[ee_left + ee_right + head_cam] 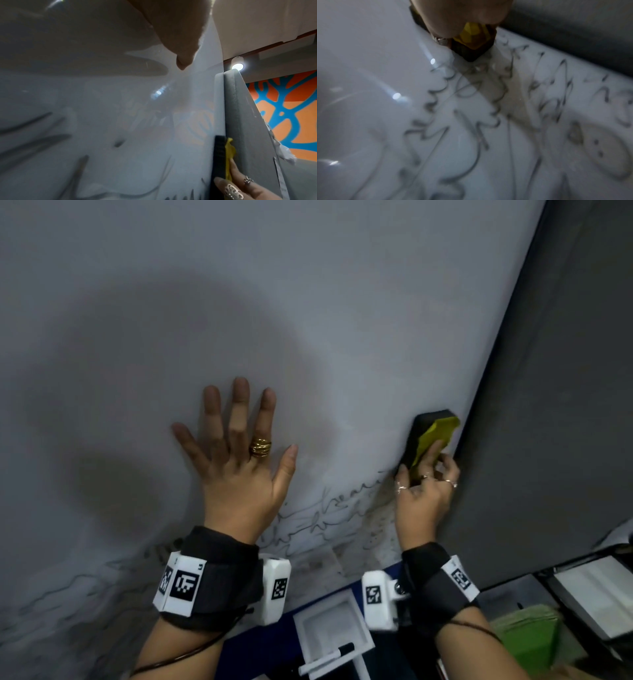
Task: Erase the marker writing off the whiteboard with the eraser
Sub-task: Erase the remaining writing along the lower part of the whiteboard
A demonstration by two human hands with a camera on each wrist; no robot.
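The whiteboard (308,302) fills most of the head view. Black marker writing (325,515) runs along its lower part, between and below my hands, and fills the right wrist view as writing (471,128). My right hand (423,491) grips a yellow-and-black eraser (428,436) and holds it against the board at its right edge, just above the writing. The eraser (472,39) shows its black pad on the surface; the eraser (221,155) sits by the board's edge. My left hand (236,453) lies flat on the board with fingers spread, left of the writing.
A grey fabric panel (565,405) borders the board on the right. Below the board hangs a white tray (329,631) with a marker (329,657) beside it. A green object (527,635) and white boxes (592,587) sit at lower right.
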